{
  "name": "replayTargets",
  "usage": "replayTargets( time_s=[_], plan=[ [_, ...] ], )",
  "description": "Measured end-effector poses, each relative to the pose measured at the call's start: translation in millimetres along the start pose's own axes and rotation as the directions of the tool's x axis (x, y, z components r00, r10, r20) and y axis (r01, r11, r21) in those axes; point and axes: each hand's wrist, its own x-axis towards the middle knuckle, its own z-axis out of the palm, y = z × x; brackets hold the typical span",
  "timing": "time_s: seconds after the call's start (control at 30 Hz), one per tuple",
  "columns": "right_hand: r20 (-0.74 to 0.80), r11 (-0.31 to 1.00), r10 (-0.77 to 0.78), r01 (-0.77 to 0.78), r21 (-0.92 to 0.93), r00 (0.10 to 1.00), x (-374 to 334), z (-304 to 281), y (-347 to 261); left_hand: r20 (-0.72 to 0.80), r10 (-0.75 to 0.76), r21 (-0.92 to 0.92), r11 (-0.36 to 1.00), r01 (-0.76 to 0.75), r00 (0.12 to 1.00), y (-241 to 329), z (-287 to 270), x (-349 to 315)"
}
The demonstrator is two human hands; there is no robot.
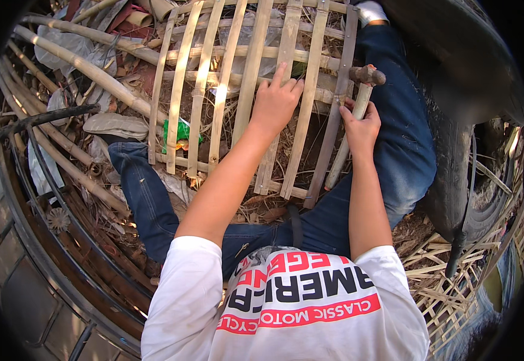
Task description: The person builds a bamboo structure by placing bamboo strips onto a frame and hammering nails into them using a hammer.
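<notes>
A frame of bamboo slats (254, 71) nailed over crosswise strips lies across my lap and the ground in front of me. My left hand (275, 102) rests on its middle slats, index finger stretched out along one and the other fingers slightly bent. It holds nothing that I can see. At the frame's right side, my right hand (361, 123) grips a hammer (363, 99) by its pale wooden handle, the rusty head up. The thumb and fingertips of that hand touch or nearly touch the dark outermost slat (332, 129); whether they also pinch something small is unclear.
Bamboo poles (93, 71) lie at the left among plastic scraps and dry litter. A sandal (116, 126) and a green wrapper (177, 136) are near the frame. Black metal rails (39, 159) stand at the left, a dark tyre (454, 186) at the right beside woven bamboo strips (448, 289).
</notes>
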Motion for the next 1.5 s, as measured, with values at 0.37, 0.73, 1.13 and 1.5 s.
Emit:
replayTargets(
  time_s=[0.37, 0.73, 1.13, 1.5],
  plan=[
    [-0.016, 0.995, 0.084, -0.085, -0.055, 0.996, 8.4, 2.4, 5.0, -0.041, 0.002, -0.030, 1.000, -0.003, 0.999, 0.0, 1.4, 0.7],
    [-0.045, 1.000, 0.015, -0.015, 0.004, 0.999, 9.6, 3.3, 5.1, -0.039, 0.118, 0.048, 0.992, -0.116, 0.992, -5.9, 1.8, 4.8],
    [-0.068, 0.973, -0.132, 0.117, -0.200, 0.989, -1.2, 6.5, -9.7, -0.024, 0.136, 0.057, 0.989, -0.135, 0.990, -7.4, 1.6, 4.0],
    [-0.064, 0.957, -0.116, 0.094, -0.276, 0.991, 0.0, 0.8, -14.7, 0.047, -0.078, -0.260, 0.962, 0.088, 0.996, 21.9, -18.0, 2.3]
  ],
)
